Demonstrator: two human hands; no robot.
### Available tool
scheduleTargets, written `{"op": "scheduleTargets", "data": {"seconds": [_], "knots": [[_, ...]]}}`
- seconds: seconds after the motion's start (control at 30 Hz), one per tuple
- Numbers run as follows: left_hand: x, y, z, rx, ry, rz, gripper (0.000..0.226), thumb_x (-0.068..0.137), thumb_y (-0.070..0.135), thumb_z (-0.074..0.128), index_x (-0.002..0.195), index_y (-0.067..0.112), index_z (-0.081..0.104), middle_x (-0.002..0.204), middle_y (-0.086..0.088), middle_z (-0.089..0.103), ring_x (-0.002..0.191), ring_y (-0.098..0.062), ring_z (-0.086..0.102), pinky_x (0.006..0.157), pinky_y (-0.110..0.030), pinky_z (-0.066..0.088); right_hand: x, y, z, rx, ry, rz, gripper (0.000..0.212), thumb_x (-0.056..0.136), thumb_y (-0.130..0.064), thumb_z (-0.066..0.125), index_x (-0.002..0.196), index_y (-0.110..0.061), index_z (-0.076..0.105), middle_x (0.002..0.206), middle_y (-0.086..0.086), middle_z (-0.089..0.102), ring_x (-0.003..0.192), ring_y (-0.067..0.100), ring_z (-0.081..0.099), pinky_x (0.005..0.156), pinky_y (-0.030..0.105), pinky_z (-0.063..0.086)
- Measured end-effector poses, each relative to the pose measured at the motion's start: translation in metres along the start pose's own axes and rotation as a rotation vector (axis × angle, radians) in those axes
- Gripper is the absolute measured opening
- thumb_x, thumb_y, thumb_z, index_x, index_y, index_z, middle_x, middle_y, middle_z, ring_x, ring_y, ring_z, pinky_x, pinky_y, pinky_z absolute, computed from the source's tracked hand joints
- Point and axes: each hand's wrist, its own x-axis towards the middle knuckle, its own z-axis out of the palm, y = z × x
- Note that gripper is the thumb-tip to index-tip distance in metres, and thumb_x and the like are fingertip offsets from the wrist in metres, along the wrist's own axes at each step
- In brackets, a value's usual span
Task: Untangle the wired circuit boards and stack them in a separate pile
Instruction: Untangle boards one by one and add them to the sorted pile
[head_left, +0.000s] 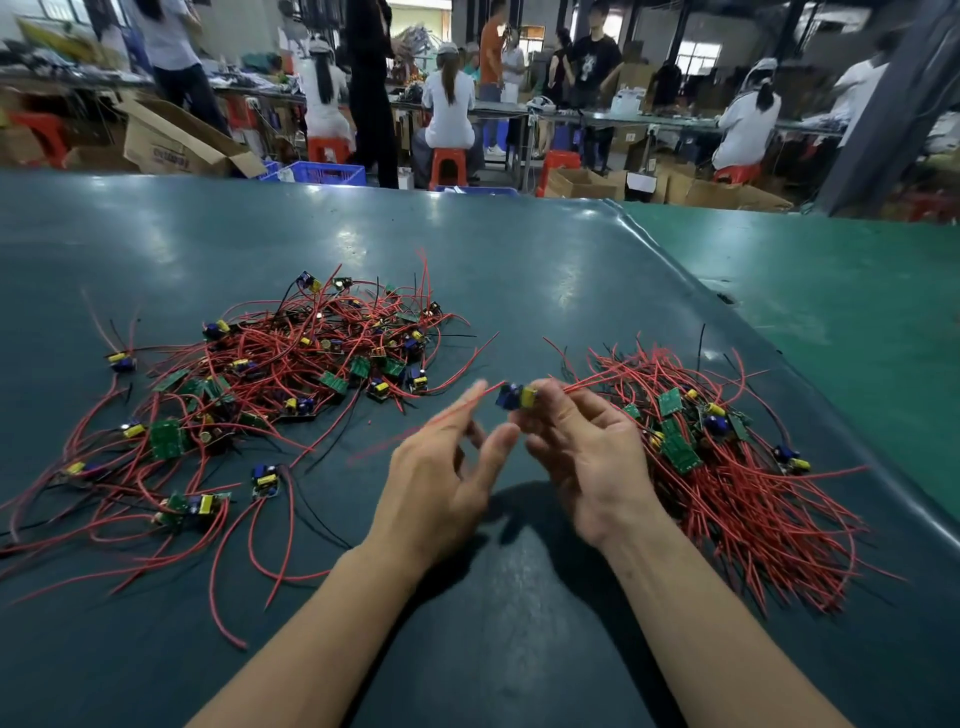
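Observation:
A tangled heap of small green circuit boards (311, 364) with red and black wires spreads over the left and middle of the dark green table (519, 260). To the right lies a second pile of boards (691, 441), its red wires running roughly the same way. Between the two, above the table, my right hand (587, 462) pinches one small circuit board (517, 397) with blue and yellow parts at its fingertips. My left hand (441, 478) is beside it, its fingers loosely spread around that board's blurred red wires (457, 410). Whether it holds a wire is unclear.
Loose boards (265, 480) with long wires lie at the front left. The table's raised edge (727, 306) runs diagonally on the right, with a lighter green surface (831, 322) beyond. Several people sit and stand at benches far behind, among boxes and red stools.

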Motion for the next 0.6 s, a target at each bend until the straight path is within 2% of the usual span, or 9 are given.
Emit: {"op": "scheduleTargets", "data": {"seconds": [0.03, 0.1, 0.2, 0.27, 0.43, 0.53, 0.6], "knots": [[0.003, -0.001, -0.001, -0.071, 0.039, -0.048, 0.054, 0.093, 0.048, 0.049, 0.134, 0.015, 0.057, 0.089, 0.016, 0.061, 0.06, -0.002, 0.052, 0.067, -0.018, 0.045, -0.002, 0.004, 0.001, -0.094, -0.012, -0.002, 0.008, 0.073, -0.017, 0.071, 0.077, -0.01, 0.067, 0.079, 0.01, 0.076, 0.059, 0.016, 0.071, 0.042, 0.019, 0.049], [0.007, -0.002, -0.003, -0.218, 0.117, -0.092, 0.038, 0.096, 0.036, 0.052, 0.125, 0.014, 0.063, 0.094, 0.019, 0.064, 0.071, 0.001, 0.057, 0.07, -0.013, 0.045, -0.002, 0.012, 0.003, -0.254, -0.015, -0.039, 0.009, 0.083, -0.015, 0.07, 0.081, -0.008, 0.065, 0.079, 0.01, 0.076, 0.056, 0.017, 0.07, 0.041, 0.02, 0.047], [0.009, 0.0, -0.002, -0.505, 0.113, -0.23, 0.021, 0.088, 0.029, 0.06, 0.101, 0.017, 0.072, 0.074, 0.012, 0.068, 0.056, -0.002, 0.055, 0.056, -0.015, 0.045, 0.0, 0.015, 0.003, -0.325, 0.014, -0.099, 0.01, 0.089, -0.011, 0.067, 0.081, -0.007, 0.065, 0.077, 0.009, 0.075, 0.054, 0.018, 0.068, 0.04, 0.021, 0.047], [0.01, 0.001, -0.004, -0.599, 0.122, -0.283, 0.017, 0.082, 0.026, 0.066, 0.091, 0.014, 0.073, 0.071, 0.006, 0.069, 0.055, -0.005, 0.057, 0.057, -0.017, 0.047, 0.001, 0.015, 0.001, -0.387, 0.037, -0.128, 0.012, 0.089, -0.014, 0.069, 0.079, -0.007, 0.066, 0.073, 0.007, 0.074, 0.053, 0.016, 0.067, 0.039, 0.021, 0.046], [0.01, 0.0, -0.004, -0.739, -0.009, -0.365, 0.024, 0.076, 0.018, 0.073, 0.095, 0.002, 0.071, 0.073, -0.003, 0.072, 0.061, -0.012, 0.063, 0.062, -0.019, 0.052, 0.0, 0.017, -0.001, -0.455, 0.039, -0.157, 0.02, 0.086, -0.017, 0.073, 0.067, -0.014, 0.069, 0.062, 0.003, 0.069, 0.048, 0.011, 0.061, 0.038, 0.021, 0.043], [0.011, -0.003, -0.002, -0.766, 0.045, -0.418, 0.014, 0.081, 0.01, 0.072, 0.092, 0.001, 0.072, 0.066, -0.004, 0.068, 0.058, -0.011, 0.061, 0.059, -0.018, 0.051, 0.001, 0.018, -0.001, -0.494, 0.081, -0.193, 0.022, 0.085, -0.022, 0.075, 0.063, -0.02, 0.074, 0.065, 0.003, 0.072, 0.049, 0.01, 0.06, 0.039, 0.019, 0.041], [0.011, -0.006, -0.002, -0.814, 0.08, -0.458, 0.015, 0.079, 0.015, 0.073, 0.09, 0.005, 0.073, 0.069, -0.005, 0.068, 0.058, -0.012, 0.061, 0.058, -0.02, 0.051, 0.005, 0.017, -0.002, -0.491, 0.115, -0.226, 0.024, 0.086, -0.024, 0.074, 0.062, -0.019, 0.073, 0.068, 0.003, 0.073, 0.049, 0.01, 0.058, 0.04, 0.019, 0.039]]}}
